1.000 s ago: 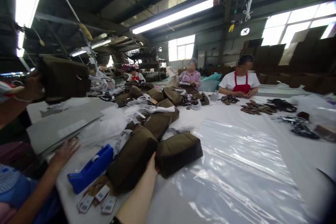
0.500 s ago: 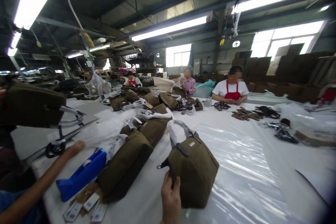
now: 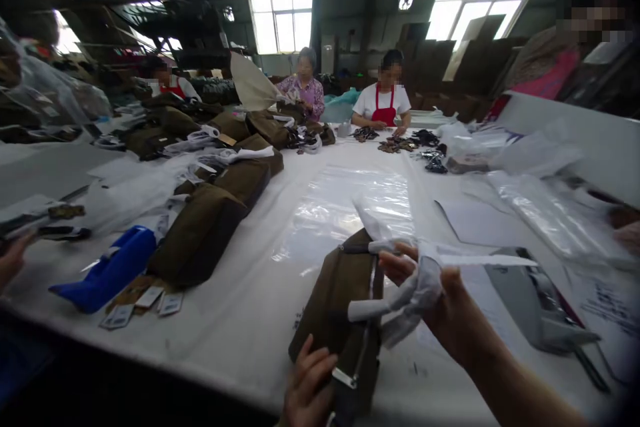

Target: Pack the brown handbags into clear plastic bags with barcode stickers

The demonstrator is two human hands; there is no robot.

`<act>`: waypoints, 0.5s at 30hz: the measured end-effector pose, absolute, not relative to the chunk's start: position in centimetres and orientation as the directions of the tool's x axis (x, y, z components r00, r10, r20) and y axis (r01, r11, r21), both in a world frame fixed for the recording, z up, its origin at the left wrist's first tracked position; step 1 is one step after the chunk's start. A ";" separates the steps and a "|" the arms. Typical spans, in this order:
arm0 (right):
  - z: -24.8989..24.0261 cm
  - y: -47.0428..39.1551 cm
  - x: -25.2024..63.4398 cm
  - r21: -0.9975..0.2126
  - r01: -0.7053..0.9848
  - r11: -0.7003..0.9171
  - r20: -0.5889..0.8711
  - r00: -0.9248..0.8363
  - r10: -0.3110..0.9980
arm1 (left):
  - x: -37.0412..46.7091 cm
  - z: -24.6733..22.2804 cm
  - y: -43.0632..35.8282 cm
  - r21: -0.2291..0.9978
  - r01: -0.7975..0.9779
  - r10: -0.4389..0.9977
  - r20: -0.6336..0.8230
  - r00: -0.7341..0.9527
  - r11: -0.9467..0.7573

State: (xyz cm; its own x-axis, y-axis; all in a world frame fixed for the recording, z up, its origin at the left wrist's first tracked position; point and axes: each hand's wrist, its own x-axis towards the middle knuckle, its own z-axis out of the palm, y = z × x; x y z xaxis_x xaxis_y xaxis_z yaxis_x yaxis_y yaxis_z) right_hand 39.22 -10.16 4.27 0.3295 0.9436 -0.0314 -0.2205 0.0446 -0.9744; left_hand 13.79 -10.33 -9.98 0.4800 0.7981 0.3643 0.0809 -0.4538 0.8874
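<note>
An olive-brown bag [image 3: 320,300] lies tilted on the white table in front of me, its zipper side turned to the right. My right hand [image 3: 450,307] is closed around the bag's handles [image 3: 405,300], which are wrapped in white tissue paper. Loose paper ends stick out past the fingers. At the bag's near end, my left hand [image 3: 310,383] grips its side with curled fingers, close to a pale metal fitting [image 3: 345,377]. A flat sheet of clear plastic [image 3: 350,200] is spread just beyond the bag.
More olive bags [image 3: 200,233] are lined up and piled to the left. Near them lie a blue tool-like object [image 3: 110,267] and tags [image 3: 170,303]. A grey device [image 3: 535,300] and plastic bags [image 3: 545,207] are on the right. A co-worker's hand [image 3: 15,257] shows far left; others sit across.
My view has swung right and down. The bag has been tipped over from standing, and my right hand has come in and taken hold of its wrapped handles.
</note>
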 end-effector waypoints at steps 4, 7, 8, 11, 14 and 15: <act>9.3 -7.4 38.1 -0.950 -0.279 -0.136 -0.218 0.289 0.932 | 13.9 -9.2 -10.8 0.598 -0.088 0.326 0.547 0.771 -0.796; 11.9 -7.5 37.6 -0.979 -0.004 -0.202 -0.202 0.030 0.979 | 12.3 -6.4 -9.2 0.624 0.030 0.541 0.651 0.533 -0.781; 12.5 -8.0 37.6 -0.975 0.088 -0.202 -0.207 -0.055 0.977 | 11.8 -5.2 -8.4 0.650 0.107 0.630 0.662 0.407 -0.752; 13.9 -10.3 37.9 -0.946 0.282 -0.161 -0.229 -0.227 0.947 | 10.8 -2.4 -5.9 0.672 0.303 0.735 0.647 0.205 -0.676; 13.7 -12.9 38.6 -0.876 0.480 0.050 -0.146 -0.363 0.920 | 10.3 -0.5 -3.6 0.642 0.393 0.753 0.549 0.363 -0.658; 13.1 -13.8 38.9 -0.834 0.532 0.146 -0.073 -0.369 0.927 | 10.0 0.2 -3.0 0.651 0.385 0.748 0.480 0.459 -0.654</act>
